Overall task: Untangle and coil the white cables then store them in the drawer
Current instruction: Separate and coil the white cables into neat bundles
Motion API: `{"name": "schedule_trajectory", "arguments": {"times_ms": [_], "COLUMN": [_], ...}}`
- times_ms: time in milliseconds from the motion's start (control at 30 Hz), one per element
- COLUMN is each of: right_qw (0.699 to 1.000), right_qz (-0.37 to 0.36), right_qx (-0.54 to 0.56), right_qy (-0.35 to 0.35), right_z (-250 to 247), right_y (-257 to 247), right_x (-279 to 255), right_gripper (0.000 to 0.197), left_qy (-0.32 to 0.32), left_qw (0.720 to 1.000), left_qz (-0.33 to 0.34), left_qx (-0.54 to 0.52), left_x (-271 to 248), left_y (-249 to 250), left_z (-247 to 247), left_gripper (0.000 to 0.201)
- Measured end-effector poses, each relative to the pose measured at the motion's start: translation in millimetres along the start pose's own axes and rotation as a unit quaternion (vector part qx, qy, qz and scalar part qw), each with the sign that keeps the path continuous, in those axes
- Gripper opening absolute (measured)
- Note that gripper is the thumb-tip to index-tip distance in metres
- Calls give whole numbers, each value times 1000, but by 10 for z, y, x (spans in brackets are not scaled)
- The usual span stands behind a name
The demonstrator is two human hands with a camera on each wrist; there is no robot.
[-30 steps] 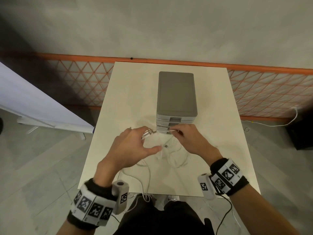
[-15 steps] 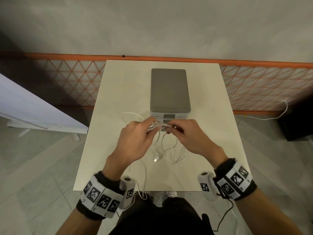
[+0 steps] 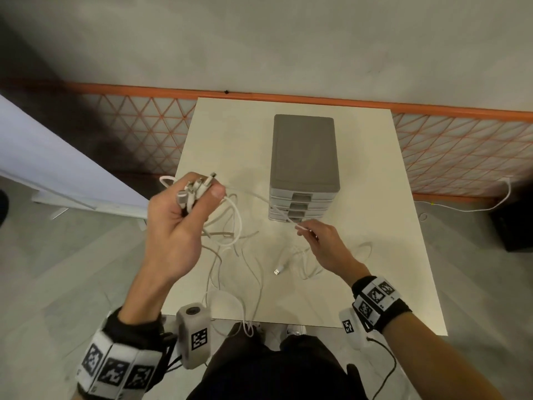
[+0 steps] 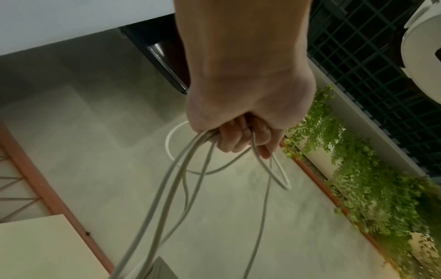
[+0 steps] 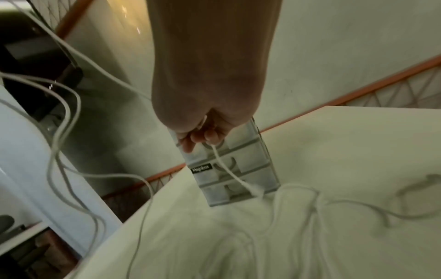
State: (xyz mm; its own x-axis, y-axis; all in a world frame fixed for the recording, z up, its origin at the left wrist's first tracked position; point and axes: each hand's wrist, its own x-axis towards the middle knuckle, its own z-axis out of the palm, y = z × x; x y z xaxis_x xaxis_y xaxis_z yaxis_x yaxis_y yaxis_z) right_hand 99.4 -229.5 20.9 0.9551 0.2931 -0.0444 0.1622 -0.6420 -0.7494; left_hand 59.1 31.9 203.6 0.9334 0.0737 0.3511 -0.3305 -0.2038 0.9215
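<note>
The left hand (image 3: 176,226) is clenching its fingers around the gathered plug ends of the thin white cables (image 3: 230,226), raised above the cream bench (image 3: 375,255), while the right hand (image 3: 326,243) is pinching one strand taut, likely to separate it near the closed grey plastic drawer unit (image 3: 304,157).

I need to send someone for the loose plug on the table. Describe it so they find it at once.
Start at the grey drawer unit standing on the cream table, then come toward the near edge. The loose plug lies flat on the tabletop just left of the right hand. Unlike the plugs bunched in the left hand, nothing holds it, and its metal tip is bare.
</note>
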Motion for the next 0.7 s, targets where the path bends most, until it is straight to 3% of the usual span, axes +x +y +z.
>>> {"name": "schedule_trajectory", "arguments": {"times_ms": [133, 233, 333, 467, 633, 700], "right_qw": [999, 999, 996, 976, 946, 932], "right_qz": [-6, 24, 23, -29, -100, -128], "right_qx": [-37, -37, -33, -27, -35, -41], "right_qy": [22, -3, -74, -212, -306, -336], "right_z": [74, 42, 20, 146, 427, 606], "right_y": [290, 307, 150, -208, -449, -416], "right_x": [-90, -150, -218, -373, -584, -660], "right_gripper": [22, 24, 25, 25, 26, 24], "left_qy": [34, 24, -68, -226, -280, -288], "left_qw": [999, 1000, 996, 961, 935, 926], "left_qz": [-5, -6, -38, -101, -142, -175], "left_qx": [-13, -6, 44, 124, 164, 172], "left_x": [18, 5, -61, -253, -607, -744], "left_y": [7, -38, -62, 4, 168, 187], "left_z": [-168, -282, -407, -686, -1029, -1045], "left_gripper": [22, 20, 21, 33, 43, 37]}}
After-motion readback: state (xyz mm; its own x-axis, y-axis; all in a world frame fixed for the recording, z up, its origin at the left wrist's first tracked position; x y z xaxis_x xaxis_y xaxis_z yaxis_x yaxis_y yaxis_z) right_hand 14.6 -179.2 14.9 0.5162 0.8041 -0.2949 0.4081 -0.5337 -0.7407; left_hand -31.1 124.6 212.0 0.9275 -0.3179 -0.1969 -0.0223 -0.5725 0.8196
